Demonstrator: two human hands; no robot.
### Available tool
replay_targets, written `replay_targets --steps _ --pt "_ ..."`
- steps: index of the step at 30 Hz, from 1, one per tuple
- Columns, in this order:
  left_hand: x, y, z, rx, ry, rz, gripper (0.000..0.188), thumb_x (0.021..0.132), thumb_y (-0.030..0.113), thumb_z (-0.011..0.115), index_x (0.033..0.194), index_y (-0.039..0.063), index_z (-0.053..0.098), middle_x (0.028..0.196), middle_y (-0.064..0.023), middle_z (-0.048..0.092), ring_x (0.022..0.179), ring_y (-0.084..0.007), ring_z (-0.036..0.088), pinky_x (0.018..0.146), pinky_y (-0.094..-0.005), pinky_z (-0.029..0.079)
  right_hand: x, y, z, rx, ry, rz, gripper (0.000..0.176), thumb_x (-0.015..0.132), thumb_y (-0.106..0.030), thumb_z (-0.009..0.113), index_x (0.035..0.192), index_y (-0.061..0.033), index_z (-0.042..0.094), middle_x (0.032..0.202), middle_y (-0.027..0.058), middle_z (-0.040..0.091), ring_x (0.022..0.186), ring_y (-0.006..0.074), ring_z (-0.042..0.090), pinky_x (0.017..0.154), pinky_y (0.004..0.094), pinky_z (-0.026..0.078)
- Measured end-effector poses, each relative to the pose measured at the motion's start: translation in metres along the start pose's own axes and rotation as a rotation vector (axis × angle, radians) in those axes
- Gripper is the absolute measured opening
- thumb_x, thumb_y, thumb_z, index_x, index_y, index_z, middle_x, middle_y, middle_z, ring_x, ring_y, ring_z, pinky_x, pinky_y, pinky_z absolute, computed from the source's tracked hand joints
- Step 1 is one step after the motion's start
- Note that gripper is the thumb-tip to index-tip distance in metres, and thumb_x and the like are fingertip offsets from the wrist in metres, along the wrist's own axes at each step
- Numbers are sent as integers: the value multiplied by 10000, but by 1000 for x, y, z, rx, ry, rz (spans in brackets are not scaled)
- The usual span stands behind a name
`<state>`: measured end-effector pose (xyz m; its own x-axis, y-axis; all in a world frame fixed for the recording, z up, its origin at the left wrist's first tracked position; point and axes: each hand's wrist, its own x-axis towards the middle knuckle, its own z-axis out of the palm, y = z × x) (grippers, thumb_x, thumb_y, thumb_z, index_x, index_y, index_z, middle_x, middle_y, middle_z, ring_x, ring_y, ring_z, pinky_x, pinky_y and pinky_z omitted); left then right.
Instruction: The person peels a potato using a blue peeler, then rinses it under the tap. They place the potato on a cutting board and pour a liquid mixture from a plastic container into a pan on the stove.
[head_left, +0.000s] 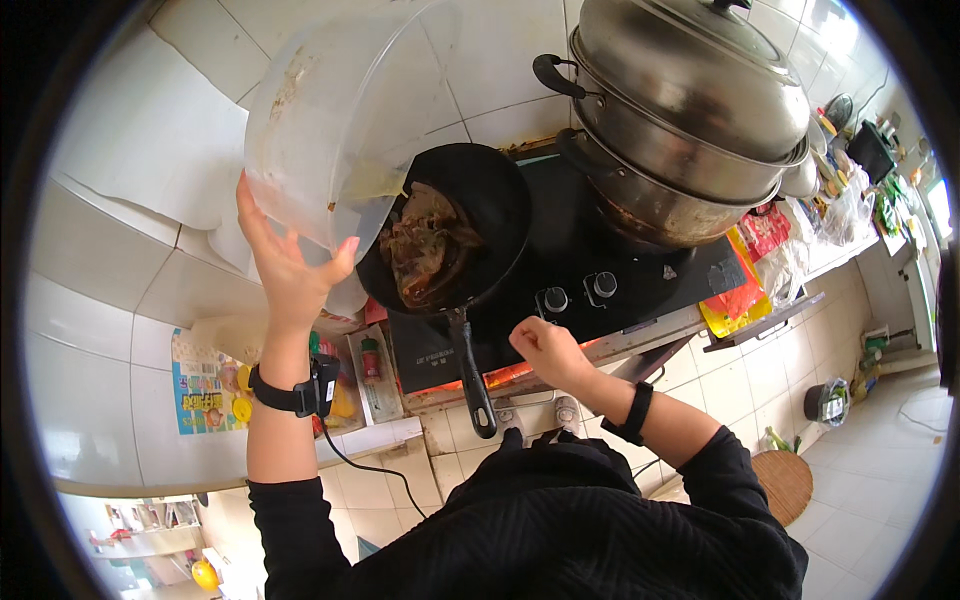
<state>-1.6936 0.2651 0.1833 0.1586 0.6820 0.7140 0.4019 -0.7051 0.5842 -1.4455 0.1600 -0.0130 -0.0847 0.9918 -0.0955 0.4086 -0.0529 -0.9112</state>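
Observation:
My left hand (296, 255) grips a large translucent plastic basin (307, 135), tilted on its side at the left of a black frying pan (495, 195). Brown smears mark the basin's wall, and a little yellowish residue shows near its lower rim. Inside the pan lies a piece of meat or fish (424, 247), too unclear to name exactly. The pan sits on the left of a black glass gas stove (555, 232), its handle (472, 382) pointing towards me. Over the stove's front edge, my right hand (551, 352) is loosely curled with nothing visible in it.
A steel steamer pot (675, 150) with a domed lid occupies the stove's right side. Two control knobs (577, 292) are near my right hand. Left of the stove stands a red-labelled seasoning bottle (370, 360). Plastic bags (780, 247) crowd the right counter. A drawer (765, 322) juts out below.

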Motion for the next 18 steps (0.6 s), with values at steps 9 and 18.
replay_targets --steps 9,18 --pt "-5 18 12 15 40 -51 1158 567 78 824 1489 107 123 1412 -111 236 1306 -267 332 1038 -463 396 -12 18 -15 55 -165 -24 220 862 -157 617 988 23 621 820 141 687 753 260 668 697 333 519" --pt "3 19 10 16 5 2 1166 567 78 826 1490 93 114 1412 -106 225 1316 -260 314 1057 -468 386 -7 47 -25 -193 129 -112 212 810 -148 655 974 -22 609 827 157 630 773 337 635 696 418 518"
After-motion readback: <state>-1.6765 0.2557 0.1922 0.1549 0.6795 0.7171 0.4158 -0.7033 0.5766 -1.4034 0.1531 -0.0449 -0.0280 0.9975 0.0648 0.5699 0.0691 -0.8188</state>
